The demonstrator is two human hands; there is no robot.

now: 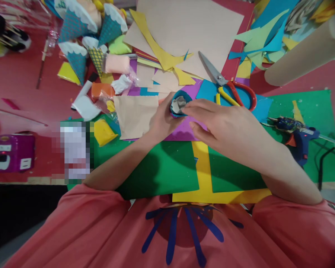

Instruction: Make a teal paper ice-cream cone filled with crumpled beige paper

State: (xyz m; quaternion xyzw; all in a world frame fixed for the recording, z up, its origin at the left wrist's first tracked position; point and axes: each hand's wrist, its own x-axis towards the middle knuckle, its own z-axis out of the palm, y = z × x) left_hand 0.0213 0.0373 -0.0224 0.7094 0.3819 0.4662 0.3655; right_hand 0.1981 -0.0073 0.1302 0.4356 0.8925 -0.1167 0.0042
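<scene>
My left hand (163, 124) is wrapped round a blue paper cone (181, 95), holding it with its round mouth turned up toward me. Crumpled greyish paper (178, 104) fills the mouth of the cone. My right hand (212, 117) reaches in from the right with its fingers stretched out. Its fingertips rest at the cone's rim, against the crumpled paper, and the thumb stands apart below. The cone's pointed end is hidden. Under both hands lie a purple sheet (185, 130) and a beige paper piece (136, 116).
Scissors (220, 78) lie open beyond my right hand. A glue gun (296, 136) rests on green foam sheet (318, 111) at the right. Decorated paper cones (75, 59) and clay packets (117, 63) crowd the back left. A cardboard tube (304, 52) stands back right. A phone-like blurred object (74, 149) lies left.
</scene>
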